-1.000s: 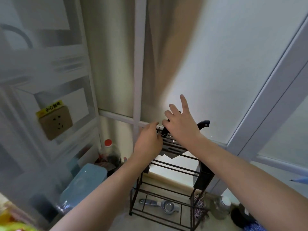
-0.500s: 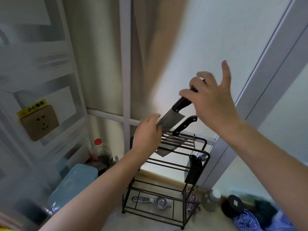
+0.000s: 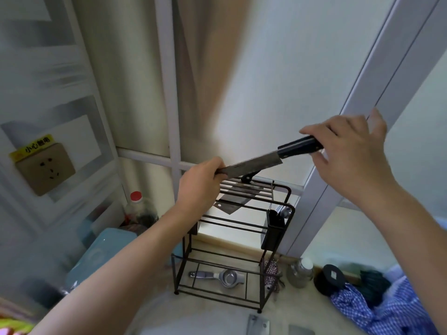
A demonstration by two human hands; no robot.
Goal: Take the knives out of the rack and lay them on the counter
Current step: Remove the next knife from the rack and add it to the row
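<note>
Fingers of the right hand (image 3: 348,155) wrap the black handle of a knife (image 3: 256,164) now lifted clear of the rack (image 3: 289,206) just below, the left hand (image 3: 200,187) pinching its blade tip, while another cleaver (image 3: 233,203) waits in the slots.
</note>
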